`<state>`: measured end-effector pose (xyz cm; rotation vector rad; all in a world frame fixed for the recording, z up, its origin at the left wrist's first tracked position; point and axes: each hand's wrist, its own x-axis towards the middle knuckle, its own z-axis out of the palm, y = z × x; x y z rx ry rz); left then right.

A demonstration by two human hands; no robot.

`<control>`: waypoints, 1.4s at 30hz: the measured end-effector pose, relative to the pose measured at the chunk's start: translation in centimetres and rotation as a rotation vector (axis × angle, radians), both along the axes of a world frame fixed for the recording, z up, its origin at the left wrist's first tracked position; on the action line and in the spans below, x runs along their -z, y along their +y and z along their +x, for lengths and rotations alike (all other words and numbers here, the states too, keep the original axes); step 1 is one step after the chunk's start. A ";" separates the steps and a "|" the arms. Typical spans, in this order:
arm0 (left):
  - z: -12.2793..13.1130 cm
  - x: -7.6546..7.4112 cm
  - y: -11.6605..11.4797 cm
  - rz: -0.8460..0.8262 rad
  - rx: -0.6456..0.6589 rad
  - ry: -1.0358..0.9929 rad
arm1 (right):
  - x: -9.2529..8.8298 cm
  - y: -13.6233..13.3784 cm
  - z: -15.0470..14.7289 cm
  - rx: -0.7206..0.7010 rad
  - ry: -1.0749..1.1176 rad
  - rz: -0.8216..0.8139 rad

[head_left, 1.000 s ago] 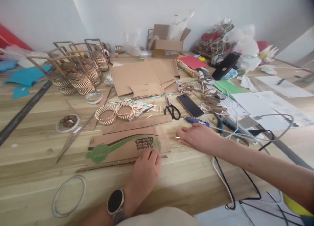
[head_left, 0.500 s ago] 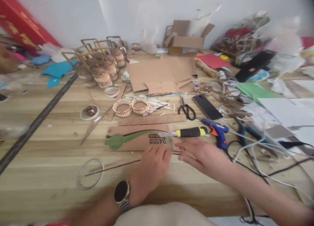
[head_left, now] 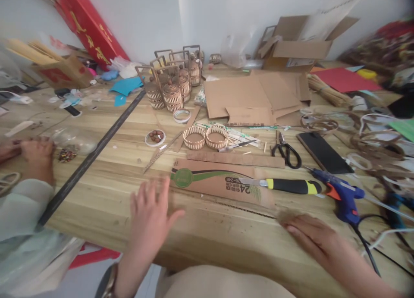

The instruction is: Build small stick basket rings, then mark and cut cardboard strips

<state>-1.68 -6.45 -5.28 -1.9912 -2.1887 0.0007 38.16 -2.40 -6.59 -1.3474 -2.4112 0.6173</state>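
Left hand: the left hand (head_left: pixel 152 216) lies spread and empty, fingers apart, on the wooden bench (head_left: pixel 106 194), just left of the printed brown cardboard strip with a green logo (head_left: pixel 223 183); half a second ago it pressed on the strip's near edge.
Right hand: the right hand (head_left: pixel 312 237) is open and flat, gripping nothing, fingertips at the strip's right end; it has slid right and toward the person.
Cardboard strip: lies flat across the middle of the bench, slanting away to the left, with a thin cut sliver of cardboard (head_left: pixel 233 205) just along its near edge.
Knife: a yellow-and-black utility knife (head_left: pixel 284 186) rests with its blade on the strip's right part, touched by neither hand, as it did half a second ago.
Glue gun: a blue hot-glue gun with orange trigger (head_left: pixel 339 194) lies just right of the knife.
Change: both hands have drawn off the strip and the view has swung left; judging by that, the cutting seems paused.
Farther back: black scissors (head_left: pixel 286 149), two round slatted wooden baskets (head_left: pixel 205 137) and a dark phone (head_left: pixel 323 151).
Other person: another person's hand (head_left: pixel 37 153) rests at the far left, beyond a long dark metal ruler (head_left: pixel 93 153).
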 end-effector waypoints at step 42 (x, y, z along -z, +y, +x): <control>11.3 -1.5 7.6 -0.230 -0.028 -2.037 | 0.2 1.2 -13.4 0.144 0.175 0.584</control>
